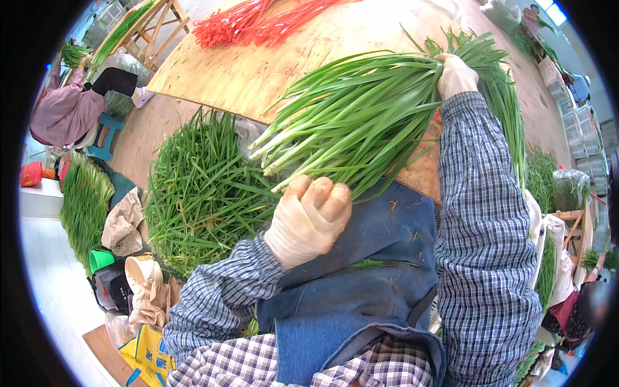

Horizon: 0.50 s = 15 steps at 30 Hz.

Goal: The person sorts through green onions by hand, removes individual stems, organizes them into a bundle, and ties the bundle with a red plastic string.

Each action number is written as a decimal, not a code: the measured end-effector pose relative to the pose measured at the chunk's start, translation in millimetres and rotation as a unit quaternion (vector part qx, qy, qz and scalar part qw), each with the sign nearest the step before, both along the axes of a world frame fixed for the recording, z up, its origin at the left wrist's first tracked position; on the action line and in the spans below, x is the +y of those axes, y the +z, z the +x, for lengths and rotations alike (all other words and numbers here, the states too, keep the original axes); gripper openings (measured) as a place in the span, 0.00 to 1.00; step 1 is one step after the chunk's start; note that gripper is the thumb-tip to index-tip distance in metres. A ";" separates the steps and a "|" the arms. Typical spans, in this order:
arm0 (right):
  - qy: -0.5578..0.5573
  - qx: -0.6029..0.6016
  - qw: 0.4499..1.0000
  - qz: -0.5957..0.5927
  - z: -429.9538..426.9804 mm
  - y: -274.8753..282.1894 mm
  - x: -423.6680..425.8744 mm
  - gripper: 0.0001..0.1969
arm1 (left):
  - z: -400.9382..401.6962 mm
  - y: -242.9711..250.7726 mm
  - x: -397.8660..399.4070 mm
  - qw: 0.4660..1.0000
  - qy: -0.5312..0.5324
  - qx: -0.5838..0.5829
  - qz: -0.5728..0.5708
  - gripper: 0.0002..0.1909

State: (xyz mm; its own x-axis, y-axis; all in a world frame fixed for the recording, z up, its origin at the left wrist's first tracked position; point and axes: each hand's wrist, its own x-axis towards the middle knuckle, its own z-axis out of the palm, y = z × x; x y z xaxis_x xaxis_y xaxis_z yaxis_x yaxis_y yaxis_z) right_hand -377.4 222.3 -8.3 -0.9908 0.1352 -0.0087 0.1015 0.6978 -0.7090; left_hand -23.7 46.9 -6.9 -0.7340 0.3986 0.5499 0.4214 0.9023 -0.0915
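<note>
My right hand [457, 75], in a pale thin glove, grips a bunch of long flat green leaves with pale stem ends, which look like garlic chives [358, 116], near its leafy end. The stem ends point left and down, over the edge of a plywood table [309, 58]. My left hand [309, 220], gloved too, is curled just below the stem ends, above my blue denim apron [358, 295]; whether it holds a leaf is hidden. More long leaves [505, 106] lie beyond my right forearm.
Red plastic ties [271, 24] lie at the table's far side. A large heap of loose green leaves [208, 193] stands left of my lap. Farther left are a white bucket [142, 271], a yellow bag [150, 353], a blue stool [105, 137] and a seated person [70, 111]. Other people work at right.
</note>
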 end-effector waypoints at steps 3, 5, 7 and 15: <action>0.029 0.010 0.995 0.093 31.6 15.7 -9.0 0.19 | 18.2 12.7 -19.5 0.988 -0.019 -0.094 0.119 0.16; 0.046 0.036 0.989 0.134 42.6 25.3 -5.8 0.18 | 40.2 23.7 -40.2 0.977 -0.010 -0.133 0.167 0.16; 0.044 0.071 0.990 0.116 34.3 12.9 6.1 0.16 | 76.8 8.6 -83.4 0.953 0.019 -0.266 0.147 0.16; 0.098 0.146 0.979 0.105 2.0 -12.4 14.8 0.14 | 94.8 36.1 -71.3 0.958 0.105 -0.193 0.183 0.21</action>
